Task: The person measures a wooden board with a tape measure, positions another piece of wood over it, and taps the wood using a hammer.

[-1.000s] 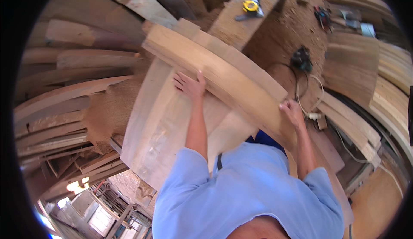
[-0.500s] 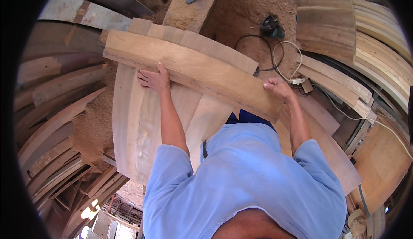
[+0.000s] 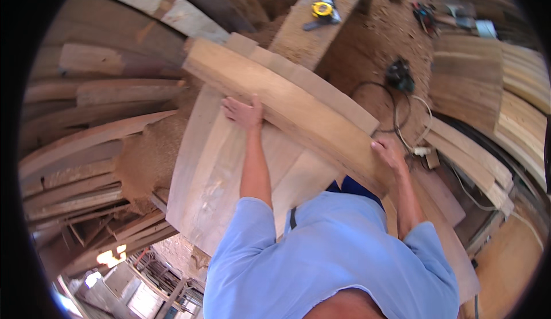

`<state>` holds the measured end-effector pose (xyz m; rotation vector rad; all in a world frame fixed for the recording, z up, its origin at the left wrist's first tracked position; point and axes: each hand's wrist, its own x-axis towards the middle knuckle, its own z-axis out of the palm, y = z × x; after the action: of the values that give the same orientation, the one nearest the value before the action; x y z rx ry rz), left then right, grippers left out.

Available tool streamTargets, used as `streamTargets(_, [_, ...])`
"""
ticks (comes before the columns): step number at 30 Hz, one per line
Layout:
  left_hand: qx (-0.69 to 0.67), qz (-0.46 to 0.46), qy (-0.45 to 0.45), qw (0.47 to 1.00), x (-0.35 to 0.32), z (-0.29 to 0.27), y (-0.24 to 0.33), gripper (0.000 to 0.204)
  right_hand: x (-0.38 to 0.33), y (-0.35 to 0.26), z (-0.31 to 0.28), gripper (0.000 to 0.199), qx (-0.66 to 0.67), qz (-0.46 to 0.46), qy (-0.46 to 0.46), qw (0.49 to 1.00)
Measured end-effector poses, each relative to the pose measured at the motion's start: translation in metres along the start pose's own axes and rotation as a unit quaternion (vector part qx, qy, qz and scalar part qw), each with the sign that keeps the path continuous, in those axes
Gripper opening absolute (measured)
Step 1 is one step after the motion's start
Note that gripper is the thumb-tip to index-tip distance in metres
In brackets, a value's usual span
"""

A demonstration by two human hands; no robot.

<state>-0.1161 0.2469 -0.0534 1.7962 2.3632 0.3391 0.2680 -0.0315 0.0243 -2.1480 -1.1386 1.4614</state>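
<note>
A long, thick wooden plank lies slantwise in front of me, across a wide panel of pale boards. Against the plank's near edge rests my left hand, its fingers stretched out to the left and the thumb up on the edge. My right hand is closed at the plank's right end, with the fingertips curled and partly hidden. Beyond the plank, a thinner board shows along its far side.
A yellow tape measure sits on a sawdust-covered beam ahead. A dark power tool lies on the floor beside looped cables. Stacked boards stand at right, more planks at left.
The whole view has turned, so the plank and surroundings sit further right and the plank slants more steeply in the picture. Both hands keep about the same places on it.
</note>
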Motion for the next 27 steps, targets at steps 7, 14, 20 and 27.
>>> streamTargets(7, [-0.043, -0.028, -0.011, 0.999, -0.007, -0.020, 0.021, 0.108, 0.001, -0.010, 0.007, 0.029, 0.042, -0.052, 0.062, 0.996])
streamTargets(14, [-0.051, -0.024, -0.016, 0.998, -0.005, -0.021, 0.020, 0.110, 0.007, -0.025, 0.009, 0.025, 0.054, -0.032, 0.078, 0.995])
streamTargets(20, [-0.055, -0.017, 0.001, 0.998, -0.007, -0.019, 0.016, 0.110, 0.006, -0.023, 0.010, 0.025, 0.055, -0.046, 0.090, 0.993])
streamTargets(27, [-0.064, -0.027, -0.026, 0.997, -0.010, -0.013, 0.022, 0.108, 0.014, 0.001, 0.013, 0.026, 0.026, -0.061, 0.080, 0.995])
